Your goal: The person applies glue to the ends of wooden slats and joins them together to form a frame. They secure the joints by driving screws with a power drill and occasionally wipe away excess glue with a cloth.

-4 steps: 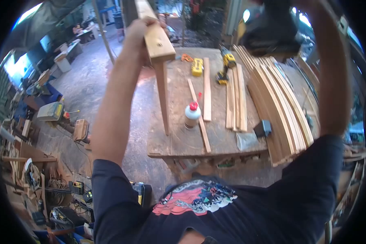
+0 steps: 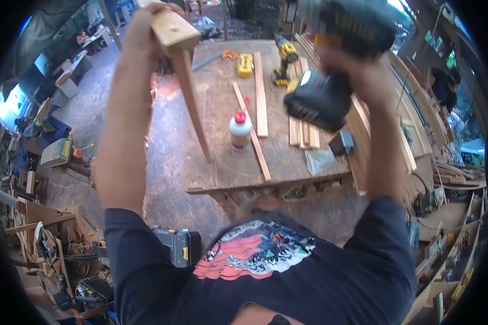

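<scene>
My left hand (image 2: 145,24) is wrapped round a wooden beam (image 2: 175,31) at the top left, whose near end has a small hole or screw in its face. A tapered wooden leg (image 2: 191,105) runs down from under that beam to the tabletop. High on the right, my right hand (image 2: 358,73) grips the handle of a cordless drill (image 2: 358,27), partly cut off by the top edge and slightly blurred. Its black battery (image 2: 320,101) faces me. The bit end cannot be made out.
On the workbench (image 2: 217,176) stand a glue bottle (image 2: 240,132) with a red cap and a second yellow drill (image 2: 284,59). A yellow case (image 2: 245,65), wood strips (image 2: 261,95) and a plastic bag (image 2: 320,161) lie around them. A toolbox (image 2: 178,246) is on the floor.
My right hand has come down and leftward with the cordless drill, so its grip now shows. The beam in my left hand appears further up and left; the whole view has shifted too.
</scene>
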The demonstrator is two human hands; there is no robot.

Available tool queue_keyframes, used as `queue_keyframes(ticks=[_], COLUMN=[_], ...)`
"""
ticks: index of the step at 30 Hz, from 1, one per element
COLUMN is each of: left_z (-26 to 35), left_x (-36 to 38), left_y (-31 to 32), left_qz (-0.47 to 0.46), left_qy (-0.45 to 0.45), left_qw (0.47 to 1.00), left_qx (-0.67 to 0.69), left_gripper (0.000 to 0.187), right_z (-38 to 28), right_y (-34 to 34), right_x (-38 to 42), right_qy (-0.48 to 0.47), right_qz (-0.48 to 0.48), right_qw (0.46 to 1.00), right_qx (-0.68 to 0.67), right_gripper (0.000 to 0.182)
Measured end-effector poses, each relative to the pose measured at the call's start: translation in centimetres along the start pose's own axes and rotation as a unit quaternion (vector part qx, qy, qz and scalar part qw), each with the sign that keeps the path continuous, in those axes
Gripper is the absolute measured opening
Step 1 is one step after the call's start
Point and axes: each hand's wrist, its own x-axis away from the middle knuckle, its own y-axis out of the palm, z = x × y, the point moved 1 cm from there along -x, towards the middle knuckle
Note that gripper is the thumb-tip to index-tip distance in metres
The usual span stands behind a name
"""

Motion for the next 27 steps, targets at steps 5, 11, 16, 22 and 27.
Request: queue_keyframes(ticks=[5, 11, 16, 22, 27], left_z=[1.1, 0.0, 0.1, -1.1, -1.5], left_x=[-0.1, 0.2, -3.5, -2.6, -1.0], left_y=[-3.4, 0.3, -4.7, -1.2, 1.5], left_qz=[0.004, 0.191, 0.212, 0.284, 0.306], left_qy=[0.014, 0.11, 0.159, 0.236, 0.275], left_qw=[0.995, 0.975, 0.963, 0.927, 0.908], left_qx=[0.097, -0.007, 0.038, 0.069, 0.083], left_gripper=[0.019, 0.015, 0.031, 0.033, 0.033], right_z=[19.4, 27.1, 29.4, 23.1, 14.1], right_y=[4.2, 9.2, 11.6, 11.2, 14.0], right_x=[13.5, 17.0, 18.2, 21.5, 17.6], right_qy=[0.097, 0.098, 0.122, 0.239, -0.095], right_qz=[0.234, 0.277, 0.297, 0.374, 0.283], right_qw=[0.966, 0.955, 0.947, 0.89, 0.954], right_qx=[0.054, 0.036, 0.011, 0.1, 0.035], right_gripper=[0.048, 0.042, 0.033, 0.067, 0.053])
